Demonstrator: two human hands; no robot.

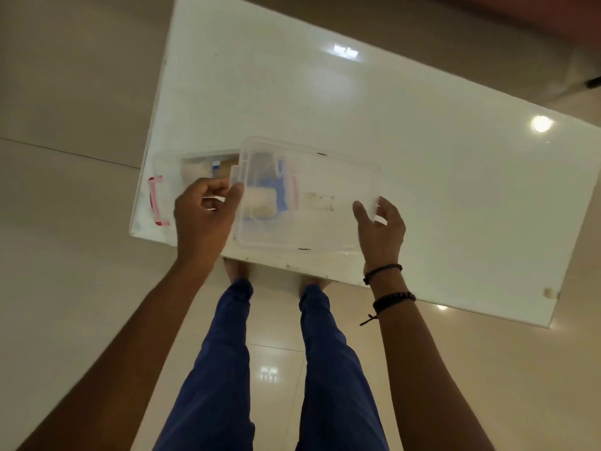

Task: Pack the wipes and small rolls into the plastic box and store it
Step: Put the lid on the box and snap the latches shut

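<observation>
A clear plastic box [169, 177] with a red clip handle [156, 200] stands on the white table's near left corner. Inside it I make out pale rolls [195, 169] and a blue-and-white wipes pack [279, 187], seen partly through plastic. A clear lid [325, 190] is held above the box, shifted to the right, covering only the box's right part. My left hand [205, 213] grips the lid's left edge. My right hand [380, 229] pinches its right edge.
The glossy white table [390, 109] runs away to the right, its near edge just past my feet. Beige tiled floor [65, 222] lies to the left. A small pale object [548, 292] sits near the table's right front corner.
</observation>
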